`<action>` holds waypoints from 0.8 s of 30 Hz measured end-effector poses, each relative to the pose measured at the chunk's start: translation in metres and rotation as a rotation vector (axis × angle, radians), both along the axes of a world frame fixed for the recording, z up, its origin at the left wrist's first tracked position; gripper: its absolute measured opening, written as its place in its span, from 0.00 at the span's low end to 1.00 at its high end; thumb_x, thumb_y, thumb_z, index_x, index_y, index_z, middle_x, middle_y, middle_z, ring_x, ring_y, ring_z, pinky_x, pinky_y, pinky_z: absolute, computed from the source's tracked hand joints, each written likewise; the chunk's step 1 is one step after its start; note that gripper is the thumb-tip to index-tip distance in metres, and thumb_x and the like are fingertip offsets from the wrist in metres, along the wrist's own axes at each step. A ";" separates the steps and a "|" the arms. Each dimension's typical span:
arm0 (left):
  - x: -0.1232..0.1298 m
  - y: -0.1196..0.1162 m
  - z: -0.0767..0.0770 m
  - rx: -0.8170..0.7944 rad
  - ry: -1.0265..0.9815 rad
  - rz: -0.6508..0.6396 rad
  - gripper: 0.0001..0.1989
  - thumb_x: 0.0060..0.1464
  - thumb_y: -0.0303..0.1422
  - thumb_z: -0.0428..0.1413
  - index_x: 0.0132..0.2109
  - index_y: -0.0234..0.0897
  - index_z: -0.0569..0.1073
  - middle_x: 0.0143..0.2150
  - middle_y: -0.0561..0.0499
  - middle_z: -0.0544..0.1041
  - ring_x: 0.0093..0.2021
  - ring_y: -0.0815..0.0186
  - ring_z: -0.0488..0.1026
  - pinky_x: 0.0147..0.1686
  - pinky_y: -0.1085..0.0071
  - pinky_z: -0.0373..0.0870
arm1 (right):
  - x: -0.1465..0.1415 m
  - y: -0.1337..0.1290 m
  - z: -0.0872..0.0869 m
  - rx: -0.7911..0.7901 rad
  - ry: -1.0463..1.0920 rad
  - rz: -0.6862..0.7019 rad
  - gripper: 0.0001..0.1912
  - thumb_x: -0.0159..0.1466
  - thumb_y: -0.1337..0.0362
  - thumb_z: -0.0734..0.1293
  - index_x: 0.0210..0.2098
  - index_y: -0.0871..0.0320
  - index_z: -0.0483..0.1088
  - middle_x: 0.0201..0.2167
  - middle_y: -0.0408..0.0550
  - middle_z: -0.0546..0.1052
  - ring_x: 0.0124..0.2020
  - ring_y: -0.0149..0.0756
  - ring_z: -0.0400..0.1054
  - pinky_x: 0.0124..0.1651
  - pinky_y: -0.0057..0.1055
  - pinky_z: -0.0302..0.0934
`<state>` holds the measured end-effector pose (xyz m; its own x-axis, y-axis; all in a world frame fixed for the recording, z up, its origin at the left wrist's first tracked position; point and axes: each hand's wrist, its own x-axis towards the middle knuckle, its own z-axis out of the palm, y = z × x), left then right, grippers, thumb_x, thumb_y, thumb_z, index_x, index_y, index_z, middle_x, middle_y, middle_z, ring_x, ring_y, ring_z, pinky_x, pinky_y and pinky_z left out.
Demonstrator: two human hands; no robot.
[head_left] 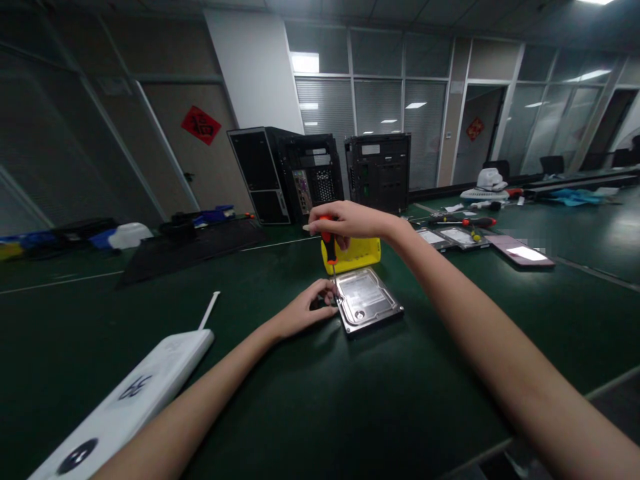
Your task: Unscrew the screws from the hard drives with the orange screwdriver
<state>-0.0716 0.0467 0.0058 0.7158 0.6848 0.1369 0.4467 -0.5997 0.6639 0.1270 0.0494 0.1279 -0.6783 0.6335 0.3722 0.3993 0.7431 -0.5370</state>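
A silver hard drive [367, 297] lies flat on the green table, its metal cover facing up. My right hand [340, 223] is closed round the handle of a red and black screwdriver [331, 248], held upright. The shaft points down to the drive's left edge, where the tip seems to meet it; the exact contact is too small to make out. At that same edge my left hand [313, 303] grips the drive with thumb and curled fingers. Just behind the drive is a yellow tray [357, 257], partly covered by my right hand.
Black computer cases [380, 173] stand at the back. To the right lie more drives [463, 237], another screwdriver [480, 222] and a pinkish phone-like slab [520, 252]. A long white device [135, 393] sits at the left front, beside my left forearm. A black mat [190, 250] lies further back.
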 end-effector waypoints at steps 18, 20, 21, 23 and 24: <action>-0.001 0.000 0.000 0.017 -0.002 -0.006 0.14 0.52 0.37 0.53 0.45 0.38 0.65 0.40 0.51 0.65 0.41 0.62 0.63 0.44 0.66 0.63 | 0.001 0.000 0.001 0.231 -0.066 -0.009 0.16 0.66 0.56 0.55 0.35 0.61 0.67 0.30 0.45 0.70 0.25 0.25 0.61 0.28 0.21 0.54; -0.001 0.000 0.000 0.015 0.002 0.000 0.15 0.52 0.37 0.53 0.46 0.38 0.64 0.40 0.51 0.65 0.41 0.62 0.63 0.43 0.66 0.63 | 0.000 0.000 0.001 0.222 -0.068 -0.014 0.19 0.65 0.53 0.55 0.32 0.62 0.67 0.27 0.45 0.69 0.25 0.25 0.60 0.28 0.22 0.53; -0.001 0.000 -0.001 0.014 0.005 0.001 0.15 0.52 0.37 0.53 0.46 0.37 0.64 0.40 0.50 0.65 0.42 0.62 0.63 0.43 0.66 0.63 | 0.000 0.000 0.001 0.205 -0.059 -0.028 0.21 0.65 0.52 0.55 0.31 0.62 0.67 0.26 0.45 0.68 0.24 0.26 0.59 0.27 0.22 0.53; -0.001 0.001 -0.001 0.018 0.005 -0.002 0.14 0.52 0.37 0.53 0.46 0.37 0.64 0.40 0.50 0.65 0.41 0.62 0.63 0.43 0.66 0.63 | -0.001 -0.001 0.001 0.155 -0.036 -0.063 0.22 0.66 0.52 0.52 0.31 0.62 0.66 0.25 0.45 0.67 0.22 0.25 0.58 0.25 0.23 0.52; -0.001 0.001 -0.001 0.020 0.004 -0.004 0.14 0.52 0.37 0.53 0.46 0.37 0.64 0.40 0.50 0.65 0.41 0.62 0.63 0.43 0.66 0.63 | -0.001 -0.001 0.000 0.131 -0.030 -0.077 0.21 0.66 0.54 0.51 0.32 0.62 0.65 0.25 0.45 0.67 0.21 0.25 0.58 0.24 0.22 0.52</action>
<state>-0.0727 0.0474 0.0051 0.7189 0.6793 0.1474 0.4474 -0.6146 0.6497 0.1259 0.0485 0.1283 -0.6417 0.6315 0.4353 0.4721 0.7725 -0.4247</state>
